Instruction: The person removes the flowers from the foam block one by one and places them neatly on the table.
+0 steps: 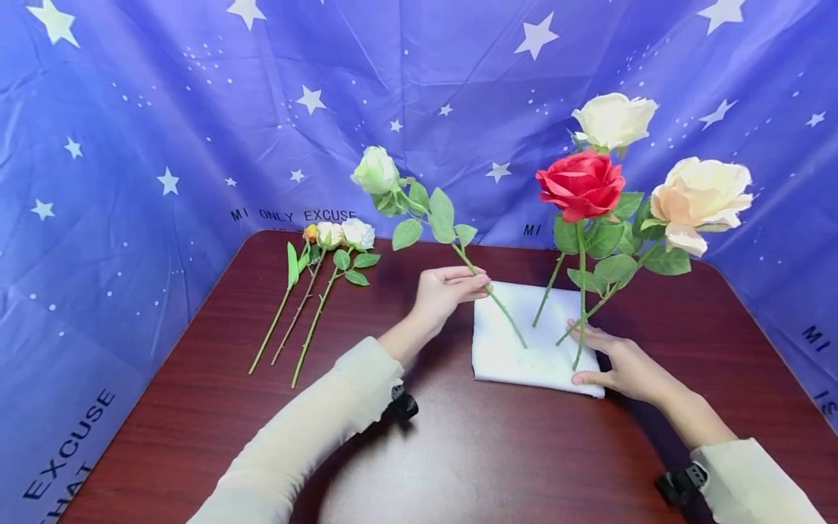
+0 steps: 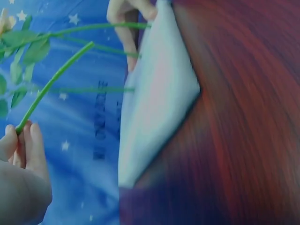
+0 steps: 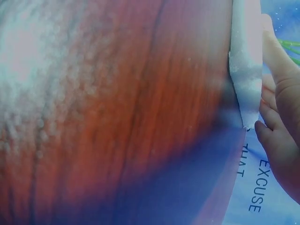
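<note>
Pale green rose (image 1: 376, 171): is slanting above the white block (image 1: 494, 356), stem (image 2: 55, 78) tip clear.
Left hand (image 1: 448, 292): is pinching that stem.
Right hand (image 1: 628, 367): is resting, fingers extended, against the block's right side.
Block: is supporting three other roses (image 1: 583, 188).

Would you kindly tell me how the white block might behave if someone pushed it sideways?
The white block is probably light for its size, as its rough edges suggest foam. Pushing might make it wobble, since the red rose, white rose and peach rose stand top-heavy in it on thin stems.
</note>
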Demonstrator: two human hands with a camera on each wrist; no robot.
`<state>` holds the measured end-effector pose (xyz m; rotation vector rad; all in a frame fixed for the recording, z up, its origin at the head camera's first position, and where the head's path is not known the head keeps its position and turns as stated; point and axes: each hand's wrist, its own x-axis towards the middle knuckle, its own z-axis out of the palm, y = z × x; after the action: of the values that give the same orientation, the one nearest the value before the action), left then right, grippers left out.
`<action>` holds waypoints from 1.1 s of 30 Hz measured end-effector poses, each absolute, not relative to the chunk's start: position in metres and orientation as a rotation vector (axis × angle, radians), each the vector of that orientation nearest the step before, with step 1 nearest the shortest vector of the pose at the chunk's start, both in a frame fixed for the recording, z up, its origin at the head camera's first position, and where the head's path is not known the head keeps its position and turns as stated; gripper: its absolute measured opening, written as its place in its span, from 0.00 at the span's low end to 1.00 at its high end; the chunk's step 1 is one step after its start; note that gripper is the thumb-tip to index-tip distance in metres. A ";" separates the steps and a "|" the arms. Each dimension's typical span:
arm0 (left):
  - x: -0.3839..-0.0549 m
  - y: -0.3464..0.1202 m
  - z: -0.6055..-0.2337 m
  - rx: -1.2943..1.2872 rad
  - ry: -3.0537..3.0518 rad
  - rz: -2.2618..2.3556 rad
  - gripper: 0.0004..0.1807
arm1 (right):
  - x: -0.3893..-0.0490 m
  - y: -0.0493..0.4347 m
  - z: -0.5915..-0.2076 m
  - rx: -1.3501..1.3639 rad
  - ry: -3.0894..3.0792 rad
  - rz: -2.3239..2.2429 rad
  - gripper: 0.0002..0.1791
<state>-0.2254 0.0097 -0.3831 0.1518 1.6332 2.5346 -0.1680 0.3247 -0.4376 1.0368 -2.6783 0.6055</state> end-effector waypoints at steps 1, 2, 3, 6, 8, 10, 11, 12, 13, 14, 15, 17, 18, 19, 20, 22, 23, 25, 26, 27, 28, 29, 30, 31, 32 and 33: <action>-0.226 0.003 -0.384 0.137 1.639 2.528 0.13 | -0.168 0.325 -0.438 1.037 -2.678 0.607 0.42; -0.227 -0.004 -0.384 0.116 1.646 2.519 0.13 | -0.167 0.325 -0.439 1.033 -2.681 0.607 0.42; -0.228 -0.011 -0.385 0.099 1.656 2.508 0.14 | -0.167 0.325 -0.439 1.030 -2.683 0.603 0.43; -0.229 -0.033 -0.387 0.058 1.700 2.456 0.15 | -0.166 0.325 -0.439 1.020 -2.702 0.598 0.42; -0.228 -0.049 -0.386 0.057 1.732 2.403 0.16 | -0.166 0.325 -0.438 1.013 -2.712 0.596 0.42; -0.228 -0.064 -0.386 0.071 1.770 2.351 0.17 | -0.166 0.325 -0.438 1.013 -2.713 0.601 0.42; -0.227 -0.071 -0.385 0.078 1.788 2.327 0.17 | -0.166 0.325 -0.437 1.014 -2.712 0.604 0.42; -0.227 -0.079 -0.384 0.083 1.803 2.304 0.17 | -0.166 0.325 -0.437 1.016 -2.711 0.607 0.42; -0.226 -0.085 -0.383 0.087 1.825 2.277 0.17 | -0.167 0.325 -0.437 1.015 -2.708 0.605 0.42; -0.226 -0.092 -0.382 0.082 1.845 2.256 0.18 | -0.167 0.325 -0.437 1.017 -2.702 0.609 0.42; -0.226 -0.098 -0.381 0.074 1.869 2.233 0.18 | -0.167 0.325 -0.437 1.017 -2.700 0.610 0.42; -0.226 -0.109 -0.379 0.049 1.911 2.186 0.18 | -0.167 0.325 -0.438 1.016 -2.694 0.609 0.42; -0.226 -0.115 -0.378 0.036 1.930 2.162 0.18 | -0.166 0.325 -0.438 1.015 -2.691 0.610 0.42; -0.226 -0.120 -0.377 0.024 1.950 2.136 0.19 | -0.166 0.325 -0.438 1.016 -2.691 0.610 0.42; -0.226 -0.124 -0.376 0.013 1.970 2.110 0.19 | -0.166 0.325 -0.439 1.014 -2.692 0.609 0.42; -0.226 -0.133 -0.374 -0.003 2.013 2.050 0.19 | -0.166 0.325 -0.439 1.008 -2.695 0.610 0.41; -0.226 -0.137 -0.374 -0.012 2.030 2.022 0.19 | -0.166 0.325 -0.439 1.005 -2.698 0.609 0.41; -0.226 -0.143 -0.373 -0.027 2.056 1.974 0.19 | -0.166 0.325 -0.439 1.006 -2.701 0.609 0.41; -0.226 -0.146 -0.373 -0.034 2.067 1.954 0.19 | -0.166 0.326 -0.439 1.005 -2.701 0.609 0.41; -0.226 -0.148 -0.374 -0.037 2.076 1.933 0.19 | -0.166 0.326 -0.439 1.005 -2.699 0.611 0.41; -0.226 -0.150 -0.375 -0.045 2.081 1.917 0.19 | -0.166 0.326 -0.439 1.008 -2.698 0.610 0.41; -0.226 -0.152 -0.376 -0.045 2.086 1.899 0.19 | -0.167 0.326 -0.439 1.011 -2.696 0.608 0.41; -0.226 -0.154 -0.377 -0.047 2.092 1.878 0.19 | -0.167 0.326 -0.439 1.013 -2.694 0.608 0.41; -0.225 -0.155 -0.378 -0.044 2.102 1.846 0.20 | -0.167 0.326 -0.439 1.013 -2.693 0.607 0.41; -0.225 -0.157 -0.379 -0.043 2.107 1.814 0.20 | -0.167 0.326 -0.438 1.013 -2.692 0.605 0.41; -0.224 -0.158 -0.381 -0.047 2.105 1.785 0.20 | -0.167 0.326 -0.438 1.012 -2.691 0.604 0.41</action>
<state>-0.2242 -0.1580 -0.3806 -0.0468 2.1047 1.7848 -0.1667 0.3261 -0.4382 1.0125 -2.6914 0.6041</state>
